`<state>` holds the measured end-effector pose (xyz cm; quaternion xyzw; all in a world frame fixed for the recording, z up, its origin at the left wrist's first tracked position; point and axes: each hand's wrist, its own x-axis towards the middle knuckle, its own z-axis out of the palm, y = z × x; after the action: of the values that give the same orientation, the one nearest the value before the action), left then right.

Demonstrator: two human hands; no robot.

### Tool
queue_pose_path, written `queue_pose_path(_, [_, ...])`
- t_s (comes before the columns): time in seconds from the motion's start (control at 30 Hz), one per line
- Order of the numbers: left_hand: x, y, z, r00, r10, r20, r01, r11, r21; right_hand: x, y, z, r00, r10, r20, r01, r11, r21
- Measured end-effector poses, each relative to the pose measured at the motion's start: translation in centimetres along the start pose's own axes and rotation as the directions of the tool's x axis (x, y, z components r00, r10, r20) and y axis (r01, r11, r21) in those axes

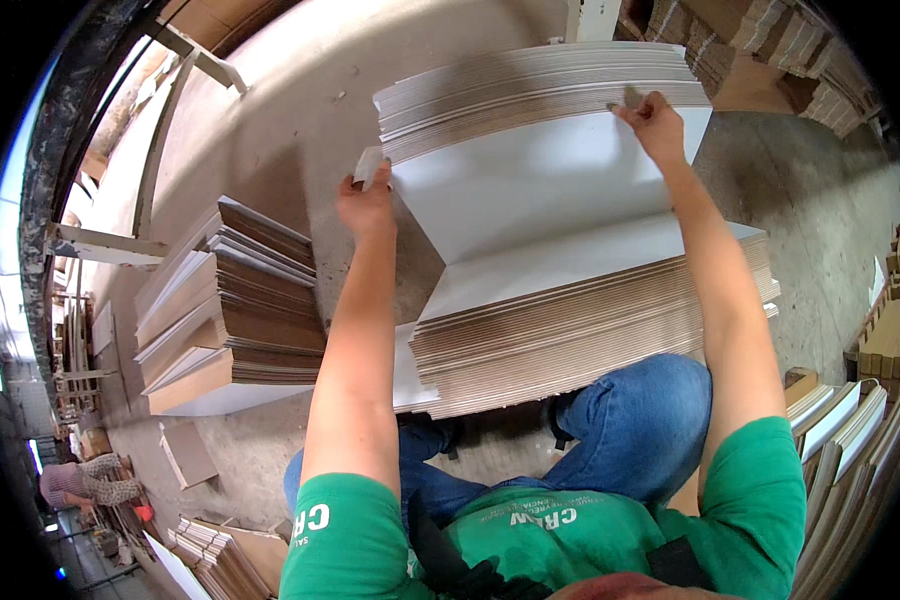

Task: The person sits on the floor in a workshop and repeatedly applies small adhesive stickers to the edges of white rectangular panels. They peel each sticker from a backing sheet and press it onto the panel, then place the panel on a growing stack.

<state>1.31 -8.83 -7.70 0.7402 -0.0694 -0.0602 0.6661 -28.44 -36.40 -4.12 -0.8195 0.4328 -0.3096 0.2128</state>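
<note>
A thick stack of white-faced cardboard sheets [570, 310] lies in front of my knees. Its upper part, a bundle of sheets [530, 85], is tipped up and away from me, showing a white underside. My left hand [366, 205] grips the bundle's left edge, with a small white piece by the thumb. My right hand [653, 118] holds the bundle's right edge, fingers pressed into the sheet ends. Both arms are stretched forward.
Another pile of brown and white sheets [235, 310] sits to my left on the concrete floor [300, 110]. More stacks stand at the far right [770, 45], near right [850, 430] and lower left [220, 555]. A person [85, 482] bends at the far left.
</note>
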Motion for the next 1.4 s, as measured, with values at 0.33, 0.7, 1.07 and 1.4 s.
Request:
queue_pose_path(0.33, [2.4,-1.0,-1.4,0.994,-0.102,0.025,0.102,0.995,-0.008,-0.7,-2.1,-1.5,0.962,0.149,0.229,-0.273,0.561,0.781])
queue_pose_path(0.7, [1.1,0.1,-0.5,0.949,-0.292,0.120,0.280,0.954,0.103,-1.9,-1.2,3.7,0.956,-0.283,-0.074,0.285,0.959,0.008])
queue_pose_path(1.07, [-2.7,6.6,-3.1,0.954,-0.250,0.165,0.175,0.912,0.371,-2.0,1.4,-5.8,0.937,0.062,-0.344,0.035,0.963,0.269])
queue_pose_path(1.4, [-13.3,16.2,-17.9,0.955,0.061,0.291,-0.196,0.865,0.462,-22.2,-4.9,-14.2,0.932,-0.235,0.275,0.185,0.963,0.197])
